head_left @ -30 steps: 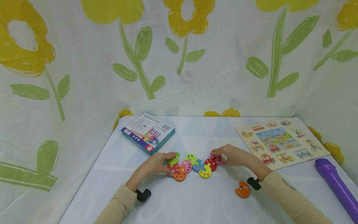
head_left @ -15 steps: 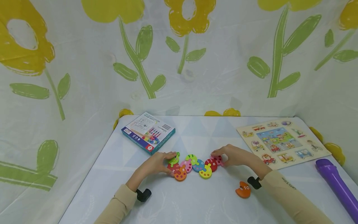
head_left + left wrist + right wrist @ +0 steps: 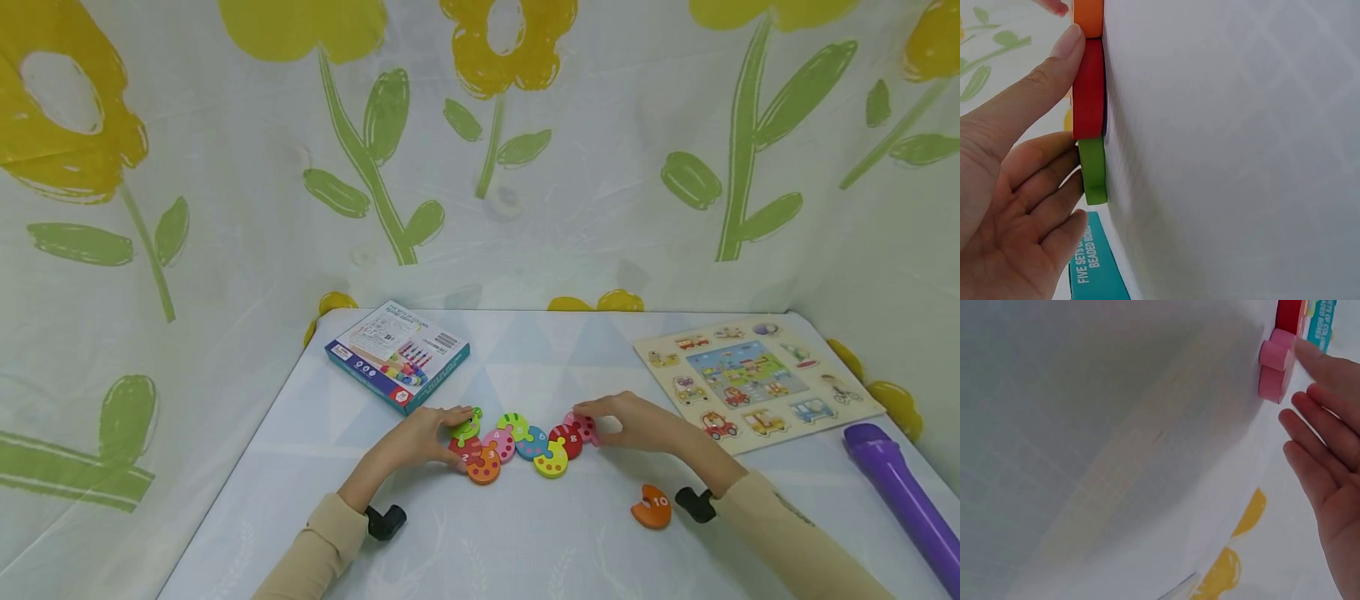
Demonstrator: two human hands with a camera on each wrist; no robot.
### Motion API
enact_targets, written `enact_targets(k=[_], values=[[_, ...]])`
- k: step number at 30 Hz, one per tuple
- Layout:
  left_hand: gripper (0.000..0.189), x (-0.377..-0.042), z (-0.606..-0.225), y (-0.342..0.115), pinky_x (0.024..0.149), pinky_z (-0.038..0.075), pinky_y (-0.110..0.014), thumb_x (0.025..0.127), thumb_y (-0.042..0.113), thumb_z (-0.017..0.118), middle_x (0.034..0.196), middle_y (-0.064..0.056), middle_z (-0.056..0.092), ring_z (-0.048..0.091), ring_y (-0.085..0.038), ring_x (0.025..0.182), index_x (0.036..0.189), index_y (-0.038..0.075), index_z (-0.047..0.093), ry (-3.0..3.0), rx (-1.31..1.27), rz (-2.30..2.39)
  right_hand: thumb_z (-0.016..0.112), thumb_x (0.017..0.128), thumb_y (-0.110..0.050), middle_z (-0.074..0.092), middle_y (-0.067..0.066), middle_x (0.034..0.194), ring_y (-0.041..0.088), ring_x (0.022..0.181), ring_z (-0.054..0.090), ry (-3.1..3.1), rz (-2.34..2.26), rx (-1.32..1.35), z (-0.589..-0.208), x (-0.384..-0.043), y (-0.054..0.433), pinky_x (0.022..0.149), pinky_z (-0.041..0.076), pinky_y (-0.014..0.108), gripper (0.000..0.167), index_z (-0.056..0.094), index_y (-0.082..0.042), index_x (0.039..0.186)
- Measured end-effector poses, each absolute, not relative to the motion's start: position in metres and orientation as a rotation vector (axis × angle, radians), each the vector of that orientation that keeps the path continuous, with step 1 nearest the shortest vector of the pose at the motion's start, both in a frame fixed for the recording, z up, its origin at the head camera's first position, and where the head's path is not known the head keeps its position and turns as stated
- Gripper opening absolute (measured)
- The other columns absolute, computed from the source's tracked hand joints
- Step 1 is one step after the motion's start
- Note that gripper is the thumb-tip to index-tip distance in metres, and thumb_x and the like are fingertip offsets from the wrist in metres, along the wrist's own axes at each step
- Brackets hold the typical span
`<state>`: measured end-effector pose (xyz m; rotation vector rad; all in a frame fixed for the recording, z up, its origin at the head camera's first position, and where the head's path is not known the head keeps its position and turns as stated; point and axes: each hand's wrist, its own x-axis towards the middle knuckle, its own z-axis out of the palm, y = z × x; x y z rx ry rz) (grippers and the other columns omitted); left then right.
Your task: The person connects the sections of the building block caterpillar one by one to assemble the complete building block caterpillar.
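A caterpillar number puzzle [image 3: 512, 427] of several coloured, knobbed pieces lies in a wavy row on the table. At its green head piece [image 3: 467, 427], my left hand [image 3: 414, 435] holds the end, thumb on the red piece [image 3: 1089, 90] and fingers against the green edge. My right hand [image 3: 628, 419] is beside the pink piece [image 3: 580, 427] at the other end, fingertips right at its edge. In the right wrist view those fingers look straight and spread, with the thumb close to the pink piece. An orange piece marked 10 [image 3: 652, 507] lies apart, nearer the right forearm.
A teal-sided flat box [image 3: 397, 354] lies at the back left. A wooden vehicle puzzle board [image 3: 757, 379] lies at the back right, with a purple microphone-shaped toy [image 3: 903, 504] along the right edge. Flower-printed cloth [image 3: 600, 225] surrounds the table [image 3: 480, 550].
My right hand has loosened from the pink piece and shifted slightly right, its forearm swinging outward too. My left hand and the row of pieces stay in place.
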<state>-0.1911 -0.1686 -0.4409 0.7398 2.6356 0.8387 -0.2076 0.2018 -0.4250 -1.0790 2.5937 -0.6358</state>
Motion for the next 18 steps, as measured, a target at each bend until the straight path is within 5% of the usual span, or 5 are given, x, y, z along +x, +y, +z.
enact_targets(k=[18], values=[[0.078,-0.191,-0.441,-0.169,0.109,0.036,-0.043,0.072,0.031,0.085,0.144,-0.005,0.047,0.04,-0.026,0.136,0.14,0.012,0.052,2.645,0.749,0.825,0.074,0.086,-0.031,0.063,0.013,0.126,0.035,0.117,0.057,2.712,-0.811,-0.895,-0.428,-0.168,0.228,0.092,0.05,0.049,0.052,0.062,-0.005,0.129]])
